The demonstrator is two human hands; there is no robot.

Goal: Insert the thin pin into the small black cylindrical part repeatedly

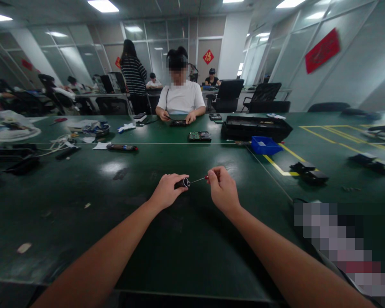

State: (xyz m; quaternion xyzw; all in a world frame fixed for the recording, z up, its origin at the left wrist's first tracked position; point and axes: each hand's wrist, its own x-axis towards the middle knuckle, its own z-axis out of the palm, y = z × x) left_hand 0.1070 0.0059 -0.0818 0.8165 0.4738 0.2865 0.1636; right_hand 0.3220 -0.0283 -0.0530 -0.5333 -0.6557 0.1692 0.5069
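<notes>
1. Your left hand (167, 191): grasping a dark tube (180, 184), nearer you than the blue tray (265, 148) and left of it.
2. Your right hand (223, 190): grasping a red-handled screwdriver (206, 177), its tip at the tube's rimmed end; contact unclear.
3. Circuit board (199, 136): left of the tray.
4. Black case (255, 133): just behind the tray.
5. Seated person (180, 97): beyond the tray, leftward.

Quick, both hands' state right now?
Left hand: closed, holding a dark cylinder.
Right hand: closed, holding a thin-shafted screwdriver.
</notes>
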